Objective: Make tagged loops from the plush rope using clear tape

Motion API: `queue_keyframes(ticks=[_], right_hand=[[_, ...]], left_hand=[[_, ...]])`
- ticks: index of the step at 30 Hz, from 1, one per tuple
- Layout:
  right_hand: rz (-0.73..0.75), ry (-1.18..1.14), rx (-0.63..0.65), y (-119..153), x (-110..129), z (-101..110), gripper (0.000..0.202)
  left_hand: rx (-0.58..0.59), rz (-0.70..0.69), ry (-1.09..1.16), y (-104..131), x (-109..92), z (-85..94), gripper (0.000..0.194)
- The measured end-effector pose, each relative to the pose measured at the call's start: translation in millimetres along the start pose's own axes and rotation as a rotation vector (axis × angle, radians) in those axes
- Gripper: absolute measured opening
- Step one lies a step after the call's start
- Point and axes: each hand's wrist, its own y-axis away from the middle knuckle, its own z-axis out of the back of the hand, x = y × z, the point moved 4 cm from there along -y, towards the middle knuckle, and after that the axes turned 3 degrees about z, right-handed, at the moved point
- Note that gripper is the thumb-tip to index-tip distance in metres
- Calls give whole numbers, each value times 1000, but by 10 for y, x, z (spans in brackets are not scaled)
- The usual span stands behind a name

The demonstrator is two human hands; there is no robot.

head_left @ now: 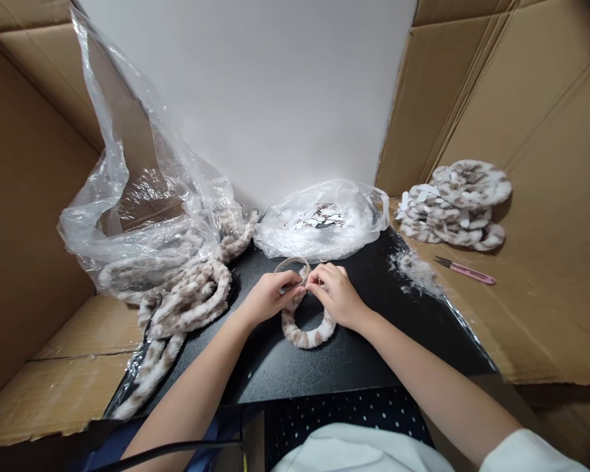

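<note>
A fluffy white-and-brown plush ring (309, 338) rests on the black tabletop, its round lower part towards me. At its upper left, my left hand (275, 295) is closed, thumb and fingers pinching the plush. My right hand (338, 295) is closed too, pinching at the ring's upper right, its fingertips almost meeting the left ones. A thin, pale band (291, 259) arches up just beyond my fingertips. The exact spot between the fingertips is hidden, so I cannot see how the band and ring meet.
At left, a clear plastic bag (98, 229) spills plush tubes (191, 298). A translucent bag (280, 239) with small white pieces lies behind my hands. On the right are stacked plush rings (465, 203) with white tags, pink thread snips (472, 273) and fluff (415, 270). Cardboard walls (535, 98) flank the table.
</note>
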Motion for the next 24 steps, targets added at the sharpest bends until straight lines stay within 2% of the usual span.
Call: queue_keyframes(ticks=[2, 3, 5, 7, 10, 16, 20, 24], right_hand=[[26, -9, 49, -1, 57, 21, 11], [24, -28, 32, -7, 69, 43, 9], [-7, -56, -69, -23, 52, 99, 3], [-37, -47, -156, -31, 14, 127, 10], [-51, -8, -198, -17, -19, 113, 10], [-51, 49, -318, 31, 14, 133, 12], [-66, 25, -302, 25, -23, 120, 13], [-71, 64, -205, 12, -61, 97, 13]], left_hand=[[-54, 9, -5, -7, 29, 47, 21], [-73, 12, -2, -8, 38, 65, 22], [-81, 5, 11, -9, 33, 77, 21], [-50, -21, 24, -8, -2, 53, 19], [-22, -56, 11, -10, -79, -5, 15], [-83, -76, 2, -7, -147, -44, 11], [-77, -85, -9, 5, -133, -49, 11], [-91, -111, -54, 15, -122, -30, 9]])
